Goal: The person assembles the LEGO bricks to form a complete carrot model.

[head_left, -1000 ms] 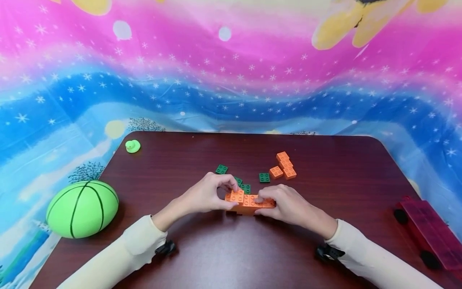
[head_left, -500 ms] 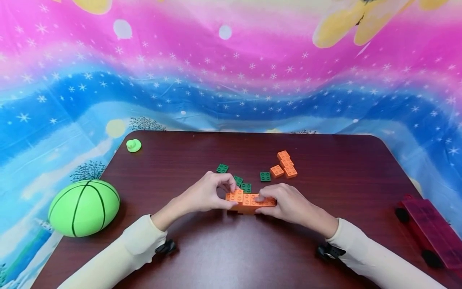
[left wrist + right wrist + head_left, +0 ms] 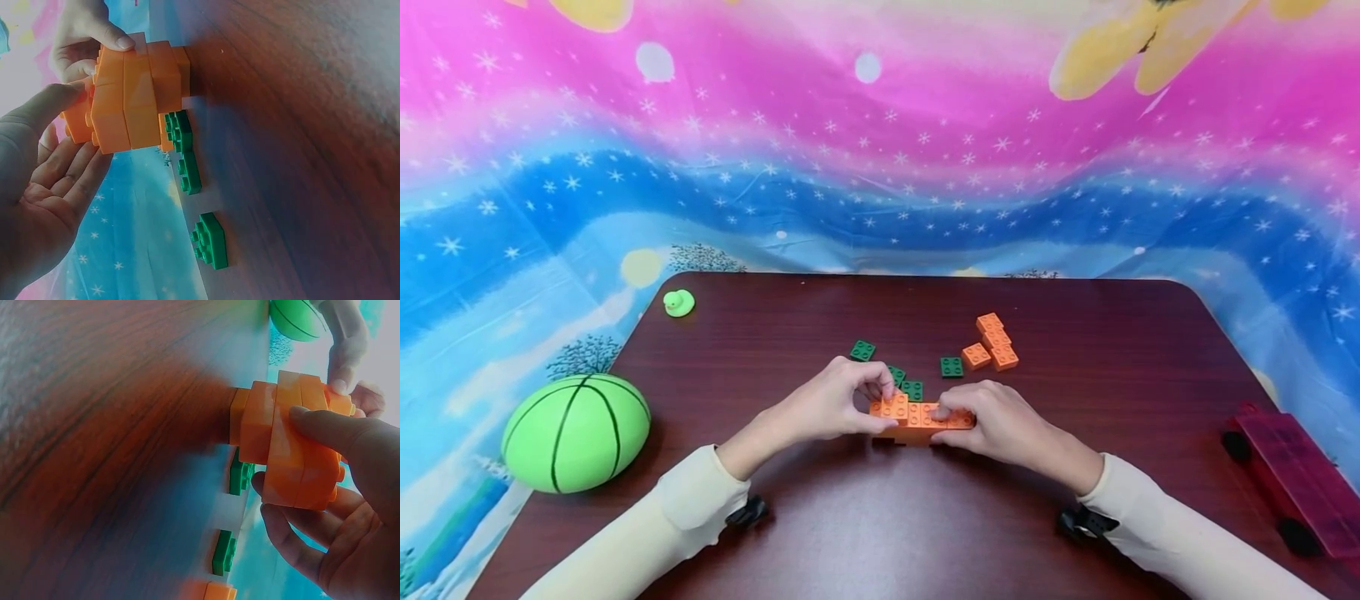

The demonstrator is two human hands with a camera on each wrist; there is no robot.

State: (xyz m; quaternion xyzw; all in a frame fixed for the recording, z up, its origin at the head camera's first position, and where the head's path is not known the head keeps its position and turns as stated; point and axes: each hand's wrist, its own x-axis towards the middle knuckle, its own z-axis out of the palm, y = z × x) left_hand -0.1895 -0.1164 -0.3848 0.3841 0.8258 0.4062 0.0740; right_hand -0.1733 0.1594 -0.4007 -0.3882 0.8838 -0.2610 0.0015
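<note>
A stepped stack of orange toy bricks (image 3: 917, 434) stands on the table in the head view, narrower at its base than at its top. At its left end, a square orange brick (image 3: 895, 407) sits on the upper layer, pinched between the thumb and fingers of my left hand (image 3: 831, 402). My right hand (image 3: 1003, 423) grips the stack's right end, thumb on the near side. The right wrist view shows that thumb pressed against the side of the stack (image 3: 287, 444), with fingers around the far side. Whether the square brick is fully seated is hard to tell.
Just behind the stack lie several small green bricks (image 3: 952, 367). More orange bricks (image 3: 996, 340) lie farther back right. A green ball (image 3: 576, 433) is at the left edge, a green rubber duck (image 3: 679, 303) at the back left corner, a translucent red wheeled toy (image 3: 1296, 475) at the right.
</note>
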